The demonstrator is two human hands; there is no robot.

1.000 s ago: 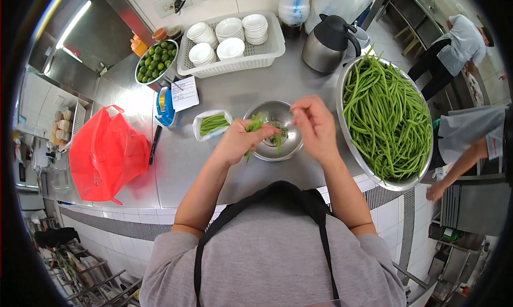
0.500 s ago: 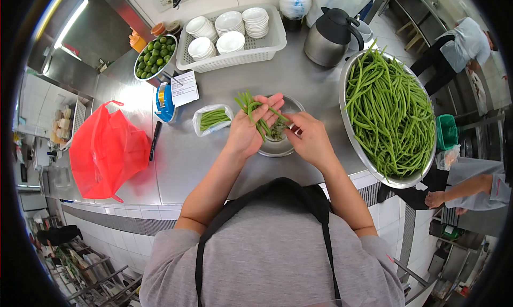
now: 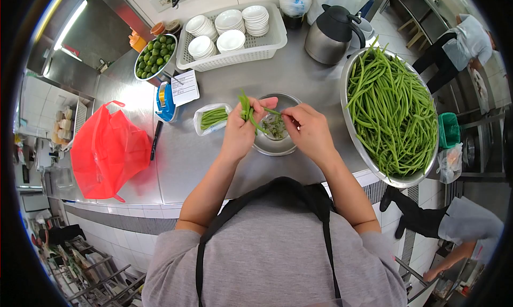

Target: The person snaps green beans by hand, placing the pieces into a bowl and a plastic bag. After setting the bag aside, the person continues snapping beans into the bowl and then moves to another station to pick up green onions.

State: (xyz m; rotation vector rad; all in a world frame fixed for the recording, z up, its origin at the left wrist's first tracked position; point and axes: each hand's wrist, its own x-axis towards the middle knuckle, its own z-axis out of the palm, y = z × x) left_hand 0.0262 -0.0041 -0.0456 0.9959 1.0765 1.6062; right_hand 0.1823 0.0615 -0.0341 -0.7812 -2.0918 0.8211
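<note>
Several green beans (image 3: 247, 110) are held in my left hand (image 3: 240, 128), its fingers curled round them above the left edge of a small metal bowl (image 3: 263, 146). My right hand (image 3: 309, 128) pinches the end of a bean (image 3: 275, 112) that reaches across from the left hand. Inside the bowl lie small green scraps (image 3: 274, 126). Left of it, a clear plastic container (image 3: 199, 126) holds cut beans (image 3: 214, 118). A large oval metal basin (image 3: 347, 105) on the right is heaped with long green beans (image 3: 390, 114).
Behind stand a white basket (image 3: 267, 51) with stacked white dishes (image 3: 231, 41), a thermal jug (image 3: 327, 37) and a bowl of green citrus (image 3: 155, 57). On the left are a red bag (image 3: 109, 152), a black marker (image 3: 156, 140) and a blue tape dispenser (image 3: 165, 103). Two people are at right.
My left hand has closed more round the beans, and my right hand has shifted slightly right. The person at lower right has moved down and away from the basin.
</note>
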